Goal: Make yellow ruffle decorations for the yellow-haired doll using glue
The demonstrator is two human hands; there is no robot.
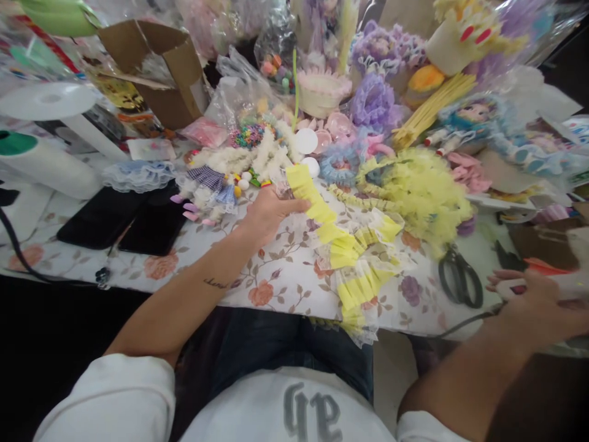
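Observation:
My left hand (pixel 267 212) pinches one end of a pleated yellow ribbon with white lace trim (pixel 343 245). The ribbon runs from my fingers down across the floral tablecloth (pixel 276 279) and hangs over the front edge. My right hand (pixel 536 307) sits at the far right, closed around a white tool with a red mark (pixel 515 287); a grey cord trails from it toward the table edge. Black scissors (pixel 458 276) lie just left of my right hand.
Two dark phones (pixel 129 218) lie at the left. A heap of yellow frilly lace (pixel 418 190), purple ruffles (pixel 375 101), beads, pom-poms and plastic bags crowd the back. A cardboard box (pixel 161 67) stands at back left, beside white rolls (pixel 46 159).

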